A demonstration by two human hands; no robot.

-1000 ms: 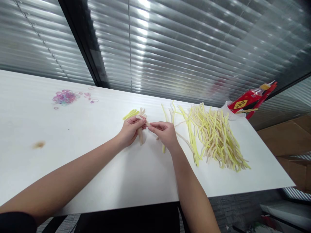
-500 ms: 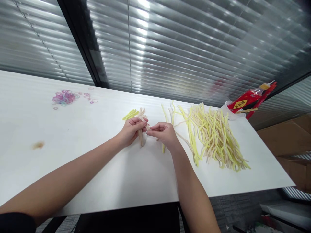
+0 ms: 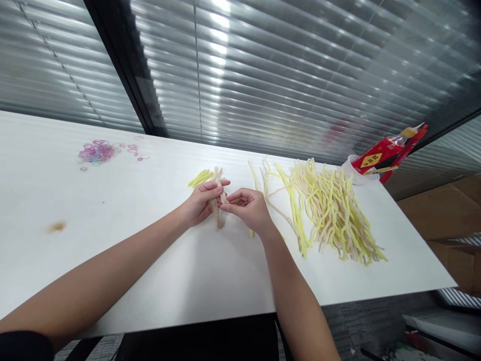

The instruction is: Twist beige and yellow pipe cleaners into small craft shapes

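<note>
A small bundle of beige fuzzy strands (image 3: pixel 215 212) is gripped in my left hand (image 3: pixel 202 200), its ends showing above and below the fingers. Close on the right of it, my right hand (image 3: pixel 248 206) pinches the side of the same bundle with thumb and fingertips. Short yellow strands (image 3: pixel 200 178) lie on the table just behind my left hand. Behind and right of my right hand are a few loose yellow and beige strands (image 3: pixel 255 175). Farther right spreads a large pile of yellow and beige strands (image 3: pixel 334 210).
A heap of pink and purple small bands (image 3: pixel 96 152) lies at the back left of the white table (image 3: pixel 150 281). At the back right, a white cup (image 3: pixel 353 173) holds a red-labelled bottle (image 3: pixel 379 153). Blinds stand behind the table; cardboard boxes (image 3: pixel 443 210) are at the right.
My right hand has shifted slightly left, nearer my left hand. The beige strand at its fingertips now stands more upright against the bundle.
</note>
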